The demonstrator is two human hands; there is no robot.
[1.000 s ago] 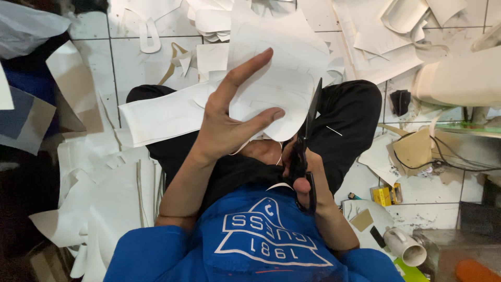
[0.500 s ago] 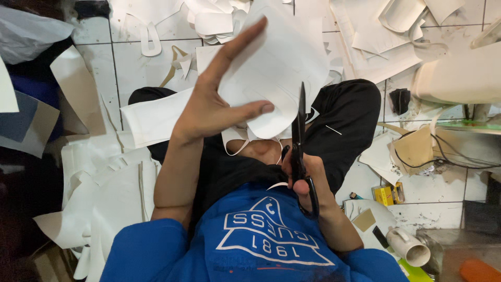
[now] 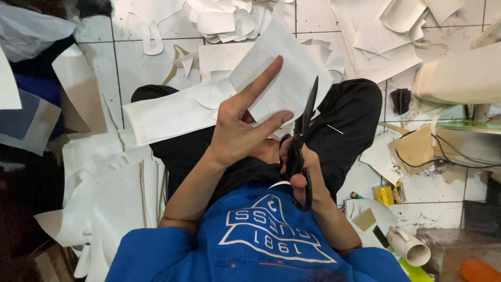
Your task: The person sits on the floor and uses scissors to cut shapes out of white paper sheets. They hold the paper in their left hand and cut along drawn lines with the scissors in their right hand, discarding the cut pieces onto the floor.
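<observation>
A large white sheet of thin, stiff material [image 3: 284, 83] is held up over the lap by the left hand [image 3: 240, 130]; its index finger is stretched out along the sheet's face, the thumb is pressed flat against the lower part, and the remaining fingers [image 3: 245, 117] are hidden behind the sheet, so the grip is closed on it. A long white strip [image 3: 167, 115] extends from the sheet toward the left, lying across the black-trousered knee [image 3: 355, 120]. A pair of long black-bladed scissors [image 3: 302, 136] is gripped by the right hand [image 3: 297, 167], with fingers passed through the handle loops; the blades are seen narrow, almost together, pointing up and away, their tips at the sheet's right edge. Whether the blades are actually biting into the sheet cannot be told.

The person is seated on a white tiled floor [image 3: 94, 47], in a blue shirt [image 3: 261, 245]. Cut white scraps and offcuts [image 3: 219, 23] are heaped along the far edge of the floor and stacked sheets [image 3: 120, 203] lie along the left edge. Near the right edge a tan leather-like piece [image 3: 415, 149], a black cable [image 3: 454, 156] and a small yellow box [image 3: 387, 194] are seen, and a white roll [image 3: 409, 245] lies toward the near right corner
</observation>
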